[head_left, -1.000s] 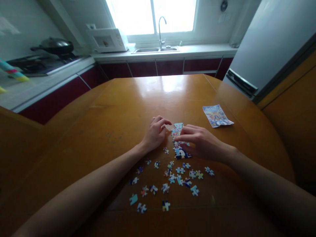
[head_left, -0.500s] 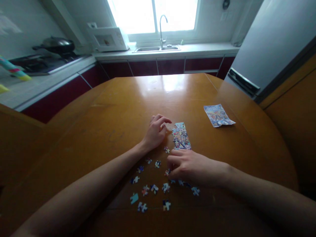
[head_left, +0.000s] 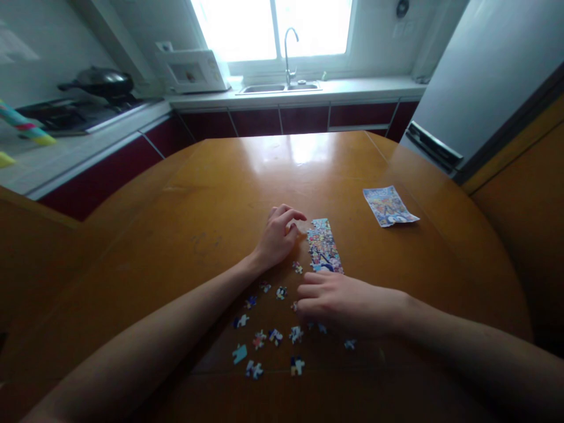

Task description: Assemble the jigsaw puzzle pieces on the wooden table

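Note:
A partly joined jigsaw puzzle [head_left: 324, 244] lies on the table as a narrow upright strip with a colourful crowded picture. My left hand [head_left: 282, 226] rests just left of its upper part, fingers bent and apart, holding nothing visible. My right hand [head_left: 324, 296] is below the strip, its fingers curled together and pointing down; what they pinch, if anything, is hidden. A puzzle piece [head_left: 294, 306] peeks out at its fingertips. Loose pieces lie around, including a penguin-like piece [head_left: 281, 292], a teal piece [head_left: 239, 353] and a dark-and-pale piece [head_left: 297, 366].
A creased picture sheet [head_left: 390, 207] lies to the right on the wooden table [head_left: 211, 194]. Beyond the table are a sink [head_left: 264, 88], a microwave [head_left: 194, 70], a stove with a black wok [head_left: 101, 82] and a fridge [head_left: 484, 76].
My right hand has shifted slightly down toward me, baring more of the strip's lower edge, and its fingers have curled in. My left hand has stayed still.

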`<state>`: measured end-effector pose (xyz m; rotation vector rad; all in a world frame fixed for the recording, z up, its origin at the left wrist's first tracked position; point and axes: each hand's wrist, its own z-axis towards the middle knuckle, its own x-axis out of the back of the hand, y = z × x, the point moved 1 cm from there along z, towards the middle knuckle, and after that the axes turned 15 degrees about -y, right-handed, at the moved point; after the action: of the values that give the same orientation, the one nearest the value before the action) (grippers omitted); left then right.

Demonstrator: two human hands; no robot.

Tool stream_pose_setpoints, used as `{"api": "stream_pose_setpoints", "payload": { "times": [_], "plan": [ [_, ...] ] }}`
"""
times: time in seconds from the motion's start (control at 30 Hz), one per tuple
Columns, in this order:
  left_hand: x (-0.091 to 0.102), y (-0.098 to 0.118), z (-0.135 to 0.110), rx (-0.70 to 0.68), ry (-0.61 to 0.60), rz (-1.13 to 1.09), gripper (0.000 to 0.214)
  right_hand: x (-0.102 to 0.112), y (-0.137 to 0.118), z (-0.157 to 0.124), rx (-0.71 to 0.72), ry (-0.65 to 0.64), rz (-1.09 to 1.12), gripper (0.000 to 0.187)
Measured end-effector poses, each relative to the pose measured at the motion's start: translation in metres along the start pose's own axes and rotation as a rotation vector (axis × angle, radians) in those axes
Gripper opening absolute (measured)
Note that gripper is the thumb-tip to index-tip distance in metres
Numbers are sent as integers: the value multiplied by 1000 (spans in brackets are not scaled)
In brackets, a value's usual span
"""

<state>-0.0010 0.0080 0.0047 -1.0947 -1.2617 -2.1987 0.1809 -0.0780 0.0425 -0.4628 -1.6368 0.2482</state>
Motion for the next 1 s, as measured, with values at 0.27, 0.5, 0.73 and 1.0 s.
{"api": "stream_pose_setpoints", "payload": {
  "times": [0.27, 0.5, 0.73, 1.0],
  "plan": [
    [2, 3, -2, -79, -24, 12, 22, 16, 46, -21, -271, 552, 461, 6],
    [5, 10, -5, -204, -51, 24, 13, 17, 76, -28, -414, 842, 655, 15],
    [5, 8, -7, -292, -114, -14, 24, 11, 72, -23, -342, 775, 840, 23],
    [6, 11, -8, -383, -114, -46, 22, 13, 69, -22, -341, 707, 940, 29]
  ]
}}
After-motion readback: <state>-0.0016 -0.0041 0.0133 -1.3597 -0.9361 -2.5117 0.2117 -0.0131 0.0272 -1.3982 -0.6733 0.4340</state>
